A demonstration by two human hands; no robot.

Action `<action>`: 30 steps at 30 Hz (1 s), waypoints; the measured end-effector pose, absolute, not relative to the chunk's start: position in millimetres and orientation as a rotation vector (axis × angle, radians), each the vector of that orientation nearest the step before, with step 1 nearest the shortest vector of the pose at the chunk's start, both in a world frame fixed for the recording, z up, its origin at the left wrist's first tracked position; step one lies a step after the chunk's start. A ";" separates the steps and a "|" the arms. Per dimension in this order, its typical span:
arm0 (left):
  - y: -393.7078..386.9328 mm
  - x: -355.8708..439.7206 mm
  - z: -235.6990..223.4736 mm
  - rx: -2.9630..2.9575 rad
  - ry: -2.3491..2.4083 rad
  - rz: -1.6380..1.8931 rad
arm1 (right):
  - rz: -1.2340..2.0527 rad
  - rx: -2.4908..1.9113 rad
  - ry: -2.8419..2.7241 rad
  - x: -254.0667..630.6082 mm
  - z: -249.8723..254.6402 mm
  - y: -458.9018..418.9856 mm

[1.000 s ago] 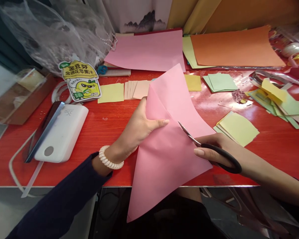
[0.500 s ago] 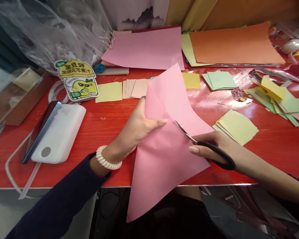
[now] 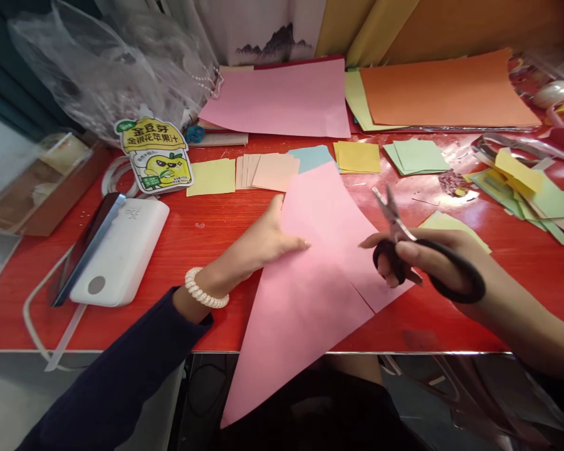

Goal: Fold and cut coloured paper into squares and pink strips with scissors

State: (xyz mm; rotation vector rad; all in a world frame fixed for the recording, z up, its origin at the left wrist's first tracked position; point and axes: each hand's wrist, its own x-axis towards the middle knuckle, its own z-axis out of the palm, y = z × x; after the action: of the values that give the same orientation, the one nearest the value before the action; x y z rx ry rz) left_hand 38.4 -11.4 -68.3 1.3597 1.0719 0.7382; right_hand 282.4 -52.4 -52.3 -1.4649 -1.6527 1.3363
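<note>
Now your left thumb is pressing on the upper face of the pink paper sheet [image 3: 305,300], while the other fingers of your left hand [image 3: 267,241] are mostly hiding behind its left edge; together they are gripping it. The fingers of your right hand [image 3: 432,250] are curling through the black handles of the scissors [image 3: 398,227], whose blades are standing slightly apart and pointing away from you. Your right fingertip is lying over the sheet's right side; whether it is touching, I cannot tell. A straight slit [image 3: 363,297] is running inward from the sheet's lower right edge. This sheet is lying in front of you, its lower corner reaching beyond the front edge of the red table [image 3: 207,250]. Farther out, light blue paper [image 3: 313,155] is showing just behind the sheet's top, between peach slips [image 3: 275,171] and a mustard-yellow stack [image 3: 360,156]. At left, a white power bank [image 3: 126,257] is resting beside a phone [image 3: 87,250].
</note>
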 end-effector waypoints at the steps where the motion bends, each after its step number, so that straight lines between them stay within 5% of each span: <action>1: -10.5 38.0 -69.1 1.435 1.129 0.729 | 1.312 -1.439 -1.615 283.5 -52.3 -50.3; 17: -7.8 24.9 -81.9 2.449 1.387 0.341 | 1.517 -1.271 -1.610 275.9 -79.8 -39.1; 24: -1.6 20.2 -79.4 2.297 1.363 0.276 | 1.643 -1.077 -1.392 275.5 -72.3 -38.8; 30: -3.4 25.3 -73.8 2.158 1.332 0.547 | 1.573 -1.028 -1.334 276.9 -63.0 -40.5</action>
State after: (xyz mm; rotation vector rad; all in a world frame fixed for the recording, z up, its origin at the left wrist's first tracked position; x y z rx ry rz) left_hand 25.3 -3.4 -73.8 2.1582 1.3320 0.5475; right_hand 276.9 -40.5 -63.0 -1.0282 -1.3336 1.5735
